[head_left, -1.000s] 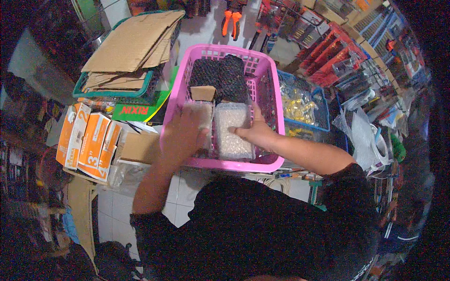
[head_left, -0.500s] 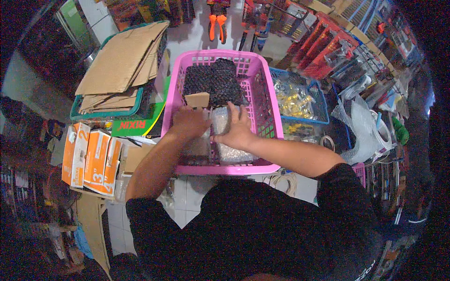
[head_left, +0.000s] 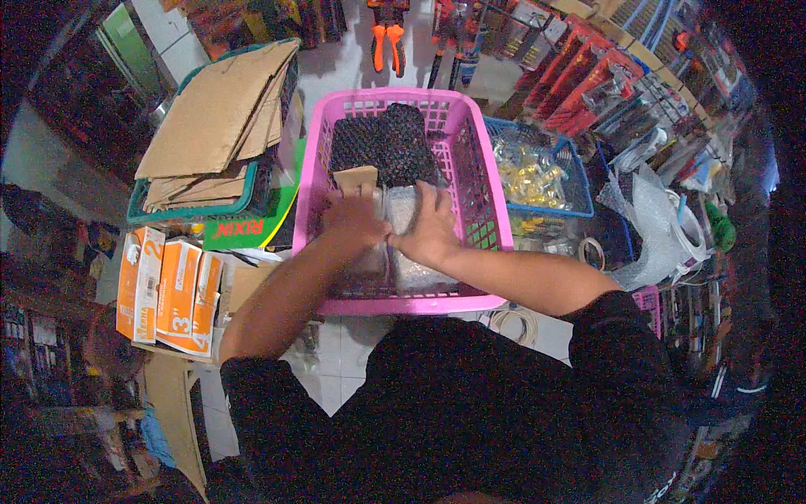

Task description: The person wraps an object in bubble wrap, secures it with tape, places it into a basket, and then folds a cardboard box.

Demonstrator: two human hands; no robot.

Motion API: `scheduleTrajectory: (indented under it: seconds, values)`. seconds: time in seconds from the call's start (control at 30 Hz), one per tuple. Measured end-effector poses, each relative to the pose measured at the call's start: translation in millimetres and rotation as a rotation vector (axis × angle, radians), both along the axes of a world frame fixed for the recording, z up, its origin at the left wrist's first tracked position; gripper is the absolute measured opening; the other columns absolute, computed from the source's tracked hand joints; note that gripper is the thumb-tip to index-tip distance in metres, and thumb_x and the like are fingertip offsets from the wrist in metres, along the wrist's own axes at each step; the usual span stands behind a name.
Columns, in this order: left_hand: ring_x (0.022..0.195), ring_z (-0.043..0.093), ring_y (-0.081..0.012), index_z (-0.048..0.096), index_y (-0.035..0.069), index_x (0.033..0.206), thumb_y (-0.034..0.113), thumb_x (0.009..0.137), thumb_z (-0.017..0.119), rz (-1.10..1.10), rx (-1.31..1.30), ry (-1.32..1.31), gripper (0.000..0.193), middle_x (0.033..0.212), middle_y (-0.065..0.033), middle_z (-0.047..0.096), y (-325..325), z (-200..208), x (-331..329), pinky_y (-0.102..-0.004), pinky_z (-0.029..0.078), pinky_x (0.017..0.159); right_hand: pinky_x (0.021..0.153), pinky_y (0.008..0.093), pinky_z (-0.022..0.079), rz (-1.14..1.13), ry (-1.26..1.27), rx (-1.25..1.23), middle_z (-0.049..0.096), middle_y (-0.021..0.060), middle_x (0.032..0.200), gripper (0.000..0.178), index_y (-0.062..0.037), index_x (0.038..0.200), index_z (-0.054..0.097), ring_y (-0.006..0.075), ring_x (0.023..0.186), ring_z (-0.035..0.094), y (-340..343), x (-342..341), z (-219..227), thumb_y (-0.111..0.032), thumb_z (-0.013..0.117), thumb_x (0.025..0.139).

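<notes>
My right hand point(head_left: 430, 233) lies with fingers spread on a parcel wrapped in clear bubble wrap point(head_left: 413, 273), inside a pink plastic basket point(head_left: 403, 306). Close beside it, my left hand point(head_left: 354, 220) rests with fingers stretched over another clear-wrapped parcel point(head_left: 367, 265), which it partly covers; this hand is slightly blurred. The two thumbs almost meet at the seam between the parcels. Beyond the left fingers a small brown cardboard piece point(head_left: 356, 176) shows. Two parcels in black bubble wrap, a left one point(head_left: 354, 143) and a right one point(head_left: 403, 139), fill the far part of the basket.
Left of the basket stands a green crate point(head_left: 243, 204) piled with cardboard sheets point(head_left: 214, 118), with orange and white boxes point(head_left: 180, 294) nearer me. To the right are a blue basket point(head_left: 550, 208) of yellow-and-clear packets and loose bubble wrap point(head_left: 651, 227). Orange-handled pliers point(head_left: 388, 49) hang beyond.
My left hand has shifted a little right, its thumb now near the right thumb, and its fingers look more spread. My right hand stays on the bubble-wrapped parcel. The view has shifted slightly.
</notes>
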State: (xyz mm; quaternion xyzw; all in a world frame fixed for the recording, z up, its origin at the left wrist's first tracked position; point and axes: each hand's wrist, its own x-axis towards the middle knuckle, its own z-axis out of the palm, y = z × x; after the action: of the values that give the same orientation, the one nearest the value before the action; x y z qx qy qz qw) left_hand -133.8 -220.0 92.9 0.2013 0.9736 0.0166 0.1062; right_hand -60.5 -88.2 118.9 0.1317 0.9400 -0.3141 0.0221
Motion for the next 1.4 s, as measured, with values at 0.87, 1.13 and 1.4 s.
scheduleTrajectory:
  seconds: [0.87, 1.13, 1.4]
  values:
    - [0.111, 0.042, -0.0327, 0.047, 0.005, 0.117, 0.043, 0.066, 0.066, -0.206, -0.004, 0.383, 0.066, 0.116, -0.0092, 0.048, 1, -15, -39, -0.0490, 0.042, 0.082, 0.098, 0.0505, 0.031, -0.019, 0.226, -0.024, 0.021, 0.0304, 0.128, 0.098, -0.0077, 0.132, 0.020, 0.0479, 0.119, 0.028, 2, -37, -23, -0.025, 0.079, 0.056]
    - [0.114, 0.037, -0.0437, 0.039, 0.007, 0.124, 0.045, 0.064, 0.067, 0.008, 0.139, 0.072, 0.077, 0.129, -0.0195, 0.033, 5, 6, -27, -0.0527, 0.041, 0.086, 0.099, 0.0487, 0.029, 0.027, 0.297, -0.010, 0.023, 0.0274, 0.131, 0.091, -0.0072, 0.129, 0.026, 0.0459, 0.119, 0.028, 11, -37, -31, -0.038, 0.076, 0.059]
    - [0.115, 0.035, -0.0428, 0.037, 0.007, 0.126, 0.045, 0.064, 0.068, 0.053, 0.110, 0.081, 0.080, 0.132, -0.0212, 0.028, 0, 14, -30, -0.0523, 0.040, 0.088, 0.099, 0.0510, 0.028, 0.261, 0.403, 0.128, 0.020, 0.0239, 0.134, 0.083, -0.0147, 0.131, 0.029, 0.0429, 0.125, 0.022, 18, -37, -7, -0.037, 0.072, 0.063]
